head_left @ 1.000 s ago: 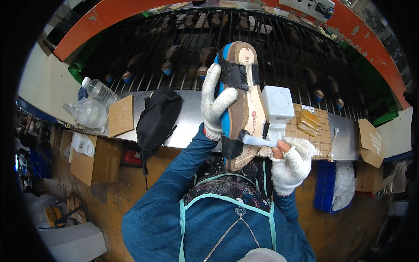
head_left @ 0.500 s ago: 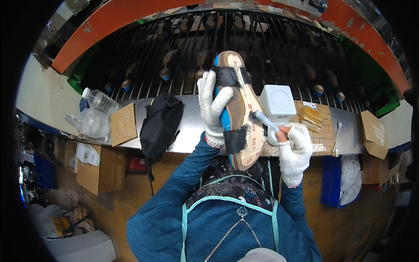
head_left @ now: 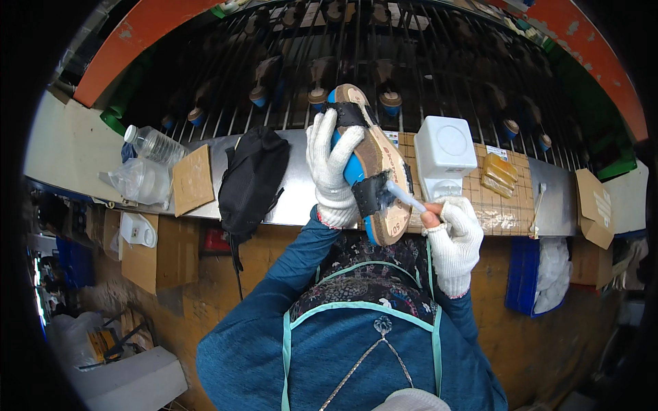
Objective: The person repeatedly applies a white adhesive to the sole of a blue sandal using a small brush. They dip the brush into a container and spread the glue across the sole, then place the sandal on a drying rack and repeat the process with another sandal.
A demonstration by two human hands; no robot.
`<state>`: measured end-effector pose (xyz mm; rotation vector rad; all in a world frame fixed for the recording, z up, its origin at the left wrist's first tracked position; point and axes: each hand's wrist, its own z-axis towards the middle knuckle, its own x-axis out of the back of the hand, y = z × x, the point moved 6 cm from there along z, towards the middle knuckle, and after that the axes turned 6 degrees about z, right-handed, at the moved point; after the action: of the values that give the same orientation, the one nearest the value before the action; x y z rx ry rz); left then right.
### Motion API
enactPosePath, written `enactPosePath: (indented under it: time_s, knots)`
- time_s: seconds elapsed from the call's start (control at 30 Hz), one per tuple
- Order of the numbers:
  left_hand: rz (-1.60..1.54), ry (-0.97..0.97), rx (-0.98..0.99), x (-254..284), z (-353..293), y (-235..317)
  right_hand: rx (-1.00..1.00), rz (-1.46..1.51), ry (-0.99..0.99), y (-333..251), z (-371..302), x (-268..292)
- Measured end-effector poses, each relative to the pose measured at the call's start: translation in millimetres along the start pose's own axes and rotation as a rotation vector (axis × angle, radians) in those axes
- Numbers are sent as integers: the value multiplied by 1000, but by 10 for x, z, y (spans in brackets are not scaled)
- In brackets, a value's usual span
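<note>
My left hand, in a white knit glove, grips a shoe bottom by its left side, thumb lying over the edge. Its underside faces me, pale with brown margins, blue showing along the left. Black straps wrap onto it near both ends. In my right hand, gloved with bare fingertips showing, is a brush with a whitish handle, pinched between thumb and finger. The brush tip meets the shoe bottom at the right end of the nearer strap; its bristles are hard to see.
Right of the shoe, a white plastic container stands on a cardboard sheet beside yellowish blocks. A black bag, a brown board and a clear bottle lie left. Behind, a rack of metal rods carries several shoes.
The brush tip has moved from the middle of the shoe bottom to the nearer strap's right end. The shoe's near end has risen slightly in the picture.
</note>
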<state>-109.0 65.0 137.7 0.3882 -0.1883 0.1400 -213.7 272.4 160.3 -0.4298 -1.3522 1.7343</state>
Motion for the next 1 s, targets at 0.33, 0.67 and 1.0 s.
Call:
enactPosePath:
  time_s: [0.33,0.67,1.0]
  knots:
    - [15,18,-25,36,35,-56,178,-178,62,-110,231,-52]
    - [-8,20,20,-7,83,-221,6,38,-151,-30,7,40]
    - [-193,51,135,-8,80,-171,464,-332,76,-414,-144,-32]
